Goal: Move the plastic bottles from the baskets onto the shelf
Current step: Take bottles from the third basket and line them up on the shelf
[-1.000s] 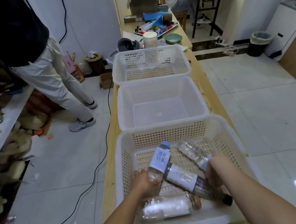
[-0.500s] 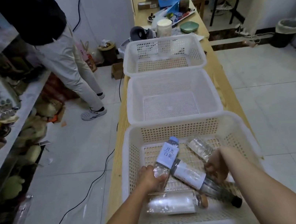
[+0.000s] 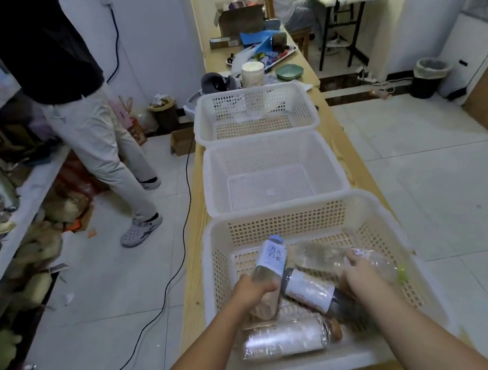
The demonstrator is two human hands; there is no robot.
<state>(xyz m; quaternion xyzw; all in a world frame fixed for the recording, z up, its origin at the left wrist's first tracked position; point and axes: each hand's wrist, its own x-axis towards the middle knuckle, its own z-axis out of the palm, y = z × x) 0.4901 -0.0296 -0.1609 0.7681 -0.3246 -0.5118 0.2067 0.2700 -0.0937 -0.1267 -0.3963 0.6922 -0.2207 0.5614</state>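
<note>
Inside near basket (image 3: 287,226), left hand (image 3: 249,291) round blue-capped bottle (image 3: 271,260).

Left hand (image 3: 254,291) grips blue-capped bottle (image 3: 272,258), right hand (image 3: 361,278) clear bottle (image 3: 316,255)

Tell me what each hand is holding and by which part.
Left hand grips the blue-capped bottle by its lower body, below the label. Right hand grips the clear bottle around its middle.

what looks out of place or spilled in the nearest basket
No spill or damage shows. The nearest basket holds four bottles lying jumbled at odd angles: the left hand grips the blue-capped bottle, the right hand grips the clear bottle, the dark bottle slants between them, and the brown-capped bottle lies crosswise in front.
</note>
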